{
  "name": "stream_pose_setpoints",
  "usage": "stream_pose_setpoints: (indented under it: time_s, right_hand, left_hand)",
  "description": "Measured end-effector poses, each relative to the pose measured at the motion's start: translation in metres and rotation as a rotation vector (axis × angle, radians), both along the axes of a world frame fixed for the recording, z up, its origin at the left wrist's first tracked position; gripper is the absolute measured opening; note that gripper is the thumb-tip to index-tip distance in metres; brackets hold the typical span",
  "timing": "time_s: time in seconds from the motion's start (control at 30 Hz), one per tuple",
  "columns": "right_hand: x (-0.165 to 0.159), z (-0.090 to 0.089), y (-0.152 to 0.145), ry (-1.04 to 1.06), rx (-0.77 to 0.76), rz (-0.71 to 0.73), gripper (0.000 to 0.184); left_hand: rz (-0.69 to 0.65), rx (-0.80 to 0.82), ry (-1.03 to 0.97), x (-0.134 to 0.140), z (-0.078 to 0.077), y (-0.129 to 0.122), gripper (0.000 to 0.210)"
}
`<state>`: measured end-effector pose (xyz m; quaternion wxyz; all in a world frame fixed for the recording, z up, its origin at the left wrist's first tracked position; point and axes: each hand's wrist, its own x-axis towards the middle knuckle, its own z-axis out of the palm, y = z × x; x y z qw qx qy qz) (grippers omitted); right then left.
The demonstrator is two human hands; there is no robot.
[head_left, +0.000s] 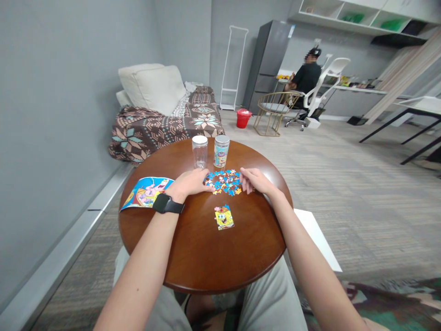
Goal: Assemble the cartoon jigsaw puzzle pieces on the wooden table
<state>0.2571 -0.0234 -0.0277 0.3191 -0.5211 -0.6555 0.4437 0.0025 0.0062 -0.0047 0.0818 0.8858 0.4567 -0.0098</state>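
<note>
Loose jigsaw puzzle pieces [225,182], mostly blue with some yellow and pink, lie in a pile on the round brown table [196,248]. My left hand [193,182] rests at the pile's left edge, thumb and fingers apart, with a black watch on the wrist. At the right edge, my right hand [255,180] touches the pieces with loosely bent, separated fingers. Nearer me lies a small joined puzzle section [224,217] showing a yellow cartoon face. A colourful cartoon picture sheet [143,191] lies at the left, partly covered by my left wrist.
Behind the pile stand a clear jar [200,154] with a white lid and a printed jar [221,151]. Beyond the table are a covered sofa [165,122], a red bucket [243,118] and a gold-framed chair [274,108]. A person [306,76] sits at the far counter.
</note>
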Motion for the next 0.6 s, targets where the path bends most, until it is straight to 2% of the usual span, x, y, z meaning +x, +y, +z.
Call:
stream_pose_setpoints:
  time_s: [0.1,0.33,0.5,0.6]
  right_hand:
    - [-0.0016,0.0016,-0.0023,-0.046,0.027,0.058,0.041]
    - [-0.0020,0.0033,-0.0038,-0.171,0.225,0.088,0.016]
    - [0.0002,0.0022,-0.0012,-0.294,0.309,0.068,0.016]
    - [0.0013,0.0004,-0.0003,-0.325,0.329,0.106,0.014]
  left_hand:
    - [-0.009,-0.002,-0.007,0.0002,-0.0011,0.0006,0.056]
    - [-0.006,0.010,0.004,0.0025,-0.0016,0.0000,0.051]
    - [-0.006,0.019,0.011,0.0032,-0.0011,-0.0009,0.041]
    - [-0.004,0.021,0.006,0.0028,-0.0018,-0.0001,0.041]
